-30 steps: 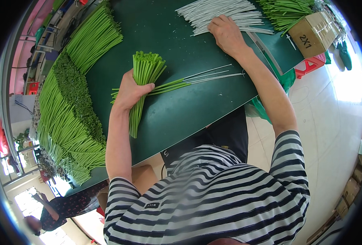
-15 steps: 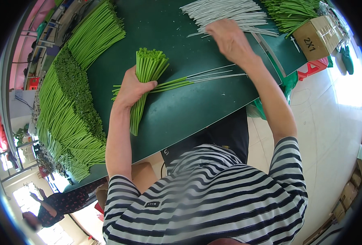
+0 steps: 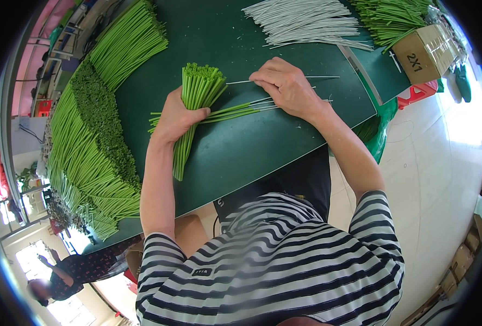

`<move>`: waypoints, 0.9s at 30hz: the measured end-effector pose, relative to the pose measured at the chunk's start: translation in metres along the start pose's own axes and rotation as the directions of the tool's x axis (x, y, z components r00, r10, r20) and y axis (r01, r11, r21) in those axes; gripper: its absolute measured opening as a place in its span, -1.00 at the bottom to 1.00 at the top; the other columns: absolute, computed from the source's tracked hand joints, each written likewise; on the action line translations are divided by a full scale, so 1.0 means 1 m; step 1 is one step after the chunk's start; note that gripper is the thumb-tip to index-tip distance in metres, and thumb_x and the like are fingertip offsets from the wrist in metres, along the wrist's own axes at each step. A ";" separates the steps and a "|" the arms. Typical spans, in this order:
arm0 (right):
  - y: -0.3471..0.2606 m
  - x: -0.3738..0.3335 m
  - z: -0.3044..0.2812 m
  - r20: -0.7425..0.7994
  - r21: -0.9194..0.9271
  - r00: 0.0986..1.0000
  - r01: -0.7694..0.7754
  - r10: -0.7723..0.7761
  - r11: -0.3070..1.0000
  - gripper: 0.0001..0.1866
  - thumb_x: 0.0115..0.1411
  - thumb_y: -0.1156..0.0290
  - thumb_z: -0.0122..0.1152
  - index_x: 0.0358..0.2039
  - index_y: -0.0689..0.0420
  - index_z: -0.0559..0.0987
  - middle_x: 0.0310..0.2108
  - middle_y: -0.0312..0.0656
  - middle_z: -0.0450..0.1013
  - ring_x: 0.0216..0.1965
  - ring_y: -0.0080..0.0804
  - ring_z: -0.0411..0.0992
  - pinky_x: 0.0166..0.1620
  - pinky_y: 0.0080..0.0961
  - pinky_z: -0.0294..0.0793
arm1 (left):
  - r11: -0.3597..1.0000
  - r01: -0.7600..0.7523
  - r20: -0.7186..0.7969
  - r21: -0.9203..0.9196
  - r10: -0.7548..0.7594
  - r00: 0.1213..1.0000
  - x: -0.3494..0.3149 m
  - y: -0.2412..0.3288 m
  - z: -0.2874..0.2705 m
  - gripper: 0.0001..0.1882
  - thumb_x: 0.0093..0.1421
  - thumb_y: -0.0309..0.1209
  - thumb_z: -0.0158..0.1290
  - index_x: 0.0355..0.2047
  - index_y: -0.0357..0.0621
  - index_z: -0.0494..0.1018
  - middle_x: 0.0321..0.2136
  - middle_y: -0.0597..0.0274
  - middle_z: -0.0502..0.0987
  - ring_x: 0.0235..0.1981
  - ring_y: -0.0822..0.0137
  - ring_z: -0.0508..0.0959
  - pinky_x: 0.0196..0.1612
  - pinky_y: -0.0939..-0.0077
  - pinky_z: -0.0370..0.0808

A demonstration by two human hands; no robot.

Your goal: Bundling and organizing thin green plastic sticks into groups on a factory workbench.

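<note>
My left hand (image 3: 178, 115) is closed round a bundle of green tubes (image 3: 198, 89), which it holds tilted with the open tube ends at the top. Between the thumb and fingers of my right hand (image 3: 284, 84) a thin white rod (image 3: 240, 82) is pinched, its left tip close beside the bundle's upper end. Whether that tip touches a tube I cannot tell. Under the left hand, several green tubes with white rods in their ends (image 3: 230, 112) cross behind the bundle and point right.
A pile of white rods (image 3: 306, 23) lies at the table's far side. Big stacks of green tubes (image 3: 83, 146) line the left edge, with more green tubes (image 3: 385, 19) at the far right by a cardboard box (image 3: 423, 54). Another person (image 3: 69, 274) is at lower left.
My right hand has come from the white pile toward the bundle, bringing a white rod in its fingers. The left hand and its bundle have stayed in place.
</note>
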State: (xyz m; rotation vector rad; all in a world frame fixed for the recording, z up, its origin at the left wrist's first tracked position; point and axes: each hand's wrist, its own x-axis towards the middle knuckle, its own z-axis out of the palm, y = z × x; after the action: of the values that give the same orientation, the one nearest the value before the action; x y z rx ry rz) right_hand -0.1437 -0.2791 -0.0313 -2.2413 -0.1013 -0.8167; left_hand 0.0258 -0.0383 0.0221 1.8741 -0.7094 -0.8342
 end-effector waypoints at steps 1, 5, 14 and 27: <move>0.001 -0.001 0.000 0.003 0.001 1.000 -0.009 0.009 1.000 -0.89 0.23 0.56 0.34 -0.22 0.20 0.71 -0.30 -0.15 0.59 -0.20 -0.12 0.52 -0.15 -0.25 0.56 | 1.000 -0.001 0.000 -0.003 0.001 1.000 0.000 0.000 0.000 -0.43 0.02 -0.60 0.32 0.10 -0.41 0.52 -0.08 0.14 0.67 -0.07 0.35 0.62 0.13 0.45 0.50; 0.001 -0.002 0.000 0.007 -0.005 1.000 0.001 -0.001 1.000 -0.90 0.24 0.56 0.34 -0.23 0.20 0.72 -0.30 -0.15 0.59 -0.20 -0.12 0.52 -0.15 -0.25 0.56 | 1.000 -0.003 -0.001 0.010 0.003 1.000 0.000 -0.001 -0.001 -0.43 0.02 -0.60 0.32 0.10 -0.41 0.51 -0.08 0.14 0.67 -0.07 0.36 0.62 0.13 0.45 0.50; 0.004 -0.004 -0.001 0.012 0.019 1.000 -0.008 0.007 1.000 -0.89 0.23 0.57 0.34 -0.23 0.18 0.72 -0.31 -0.16 0.60 -0.19 -0.12 0.54 -0.14 -0.25 0.57 | 1.000 0.011 0.007 0.011 -0.011 1.000 0.000 0.000 0.000 -0.44 0.03 -0.61 0.32 0.09 -0.40 0.51 -0.07 0.14 0.68 -0.07 0.36 0.63 0.14 0.45 0.50; 0.005 0.016 -0.014 0.189 -0.127 0.978 0.115 -0.090 0.985 -0.89 0.18 0.54 0.39 -0.26 0.13 0.72 -0.33 -0.19 0.56 -0.18 -0.15 0.53 -0.12 -0.29 0.57 | 0.998 -0.029 0.028 0.060 0.027 0.999 0.000 0.000 0.004 -0.46 0.02 -0.64 0.30 0.07 -0.41 0.52 -0.11 0.16 0.68 -0.09 0.38 0.62 0.12 0.45 0.51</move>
State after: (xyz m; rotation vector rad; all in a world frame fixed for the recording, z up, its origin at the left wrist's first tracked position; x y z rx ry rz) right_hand -0.1365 -0.2949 -0.0181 -2.4559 -0.2571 -0.6874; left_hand 0.0224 -0.0409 0.0208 1.9049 -0.7839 -0.8305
